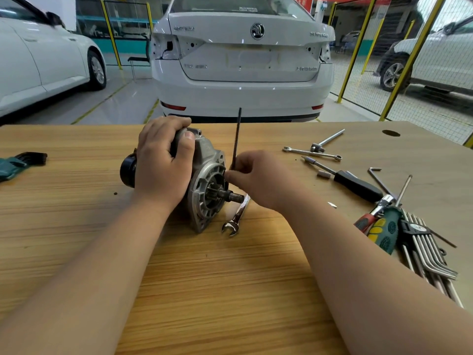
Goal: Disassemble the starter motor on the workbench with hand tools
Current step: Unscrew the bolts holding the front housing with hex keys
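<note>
My right grip point(258, 180) pinches the low end of a thin dark hex key point(237, 139), fingers curled close round it. Its long arm stands almost upright. The short end seems to sit in a screw on the motor's front flange, but my fingertips hide the seat. My left grip point(161, 162) wraps over the top of the starter motor point(206, 160), thumb pressed on the housing, pinning it to the surface point(230, 278) at the centre.

To do this well, I judge the key should be pushed fully home and square before I turn it. I would also shift the pinch higher up the long arm for leverage. The left should bear down hard, since the round body wants to roll. A half-seated key could round the socket.

The nose is dull grey cast metal, ribbed, with bolt ears. A dark steel pinion shaft point(231, 196) juts out of it towards the near right. A bright chromed spanner point(236, 216) lies just beside the shaft tip. The surface is smooth wood-grain board. At right lie a black-handled driver point(358, 187) and a bundle of shiny hex keys point(425, 249).
</note>
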Demonstrator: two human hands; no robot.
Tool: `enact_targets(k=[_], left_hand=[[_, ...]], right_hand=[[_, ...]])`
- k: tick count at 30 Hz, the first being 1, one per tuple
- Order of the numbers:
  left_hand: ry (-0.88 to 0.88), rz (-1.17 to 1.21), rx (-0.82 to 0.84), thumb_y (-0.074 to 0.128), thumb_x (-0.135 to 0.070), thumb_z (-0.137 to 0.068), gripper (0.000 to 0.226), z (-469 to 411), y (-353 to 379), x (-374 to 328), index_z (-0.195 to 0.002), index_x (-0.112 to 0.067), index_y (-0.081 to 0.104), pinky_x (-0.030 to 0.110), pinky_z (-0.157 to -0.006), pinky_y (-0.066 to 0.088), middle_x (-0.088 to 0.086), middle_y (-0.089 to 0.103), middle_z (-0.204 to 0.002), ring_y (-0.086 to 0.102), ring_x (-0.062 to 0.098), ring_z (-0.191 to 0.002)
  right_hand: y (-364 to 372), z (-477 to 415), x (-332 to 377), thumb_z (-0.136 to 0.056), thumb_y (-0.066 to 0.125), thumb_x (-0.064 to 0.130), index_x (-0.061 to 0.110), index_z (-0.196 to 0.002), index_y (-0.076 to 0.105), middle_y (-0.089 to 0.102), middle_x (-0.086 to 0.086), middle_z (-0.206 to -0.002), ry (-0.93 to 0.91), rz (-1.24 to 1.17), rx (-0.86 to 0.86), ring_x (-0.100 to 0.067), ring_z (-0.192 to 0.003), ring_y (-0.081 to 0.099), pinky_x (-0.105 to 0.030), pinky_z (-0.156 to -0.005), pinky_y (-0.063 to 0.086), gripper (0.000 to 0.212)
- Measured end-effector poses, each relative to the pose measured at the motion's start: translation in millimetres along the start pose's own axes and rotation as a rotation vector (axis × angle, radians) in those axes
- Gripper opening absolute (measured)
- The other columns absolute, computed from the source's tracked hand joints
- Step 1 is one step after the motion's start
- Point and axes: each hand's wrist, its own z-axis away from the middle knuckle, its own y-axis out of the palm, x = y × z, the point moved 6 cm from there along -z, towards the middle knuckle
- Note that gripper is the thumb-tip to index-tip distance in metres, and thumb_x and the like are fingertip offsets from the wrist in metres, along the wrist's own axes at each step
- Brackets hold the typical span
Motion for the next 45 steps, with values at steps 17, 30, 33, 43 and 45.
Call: enact_targets(k=[17, 30, 33, 43, 45], left_hand=[[0.015, 0.011, 0.021, 0.04, -0.03, -0.095, 0.039, -1.0, -0.6, -1.6, -0.123, -0.012, 0.06, 0.027, -0.106, 0.029, 0.0, 0.057, -0.122, 0.038, 0.007, -0.122], [0.002, 0.014, 0.029, 0.04, -0.032, -0.094, 0.04, -0.8, 0.3, -0.1, -0.124, -0.014, 0.06, 0.025, -0.106, 0.026, -0.007, 0.053, -0.123, 0.035, 0.002, -0.122], [0.006, 0.013, 0.024, 0.041, -0.031, -0.094, 0.039, -1.0, 0.4, 0.3, -0.123, -0.014, 0.061, 0.026, -0.107, 0.026, -0.002, 0.056, -0.125, 0.037, 0.007, -0.125], [-0.005, 0.008, 0.036, 0.041, -0.031, -0.095, 0.039, -1.0, 0.1, -0.1, -0.124, -0.013, 0.06, 0.035, -0.111, 0.029, 0.001, 0.057, -0.127, 0.038, 0.014, -0.129], [-0.006, 0.009, 0.035, 0.041, -0.03, -0.095, 0.039, -0.6, 0.1, -0.2, -0.124, -0.013, 0.06, 0.035, -0.111, 0.029, 0.001, 0.057, -0.127, 0.038, 0.014, -0.129]], right_hand=[[-7.9, 10.9, 24.6, -0.088, 0.067, 0.026, 0.027, -0.091, 0.065, 0.055, 0.017, -0.084, -0.25, 0.24, -0.069, -0.004, -0.073, 0.05, -0.027, -0.062, 0.046, 0.004], [-18.0, 15.7, 19.2, -0.085, 0.069, 0.022, 0.027, -0.073, 0.055, 0.062, 0.012, -0.078, -0.264, 0.191, -0.131, -0.002, -0.066, 0.055, -0.014, -0.053, 0.041, 0.018], [-18.2, 13.9, -9.0, -0.086, 0.07, 0.023, 0.023, -0.075, 0.061, 0.068, 0.005, -0.069, 0.005, -0.115, -0.114, -0.004, -0.063, 0.063, -0.017, -0.059, 0.052, 0.014], [22.4, 5.3, -22.6, -0.092, 0.063, 0.01, 0.006, -0.083, 0.06, 0.066, 0.0, -0.059, 0.358, -0.921, 0.04, -0.01, -0.049, 0.059, -0.026, -0.053, 0.054, 0.011], [28.7, 5.3, -23.4, -0.093, 0.061, 0.008, 0.004, -0.085, 0.06, 0.066, -0.002, -0.058, 0.434, -1.042, 0.045, -0.011, -0.049, 0.062, -0.026, -0.051, 0.055, 0.009]])
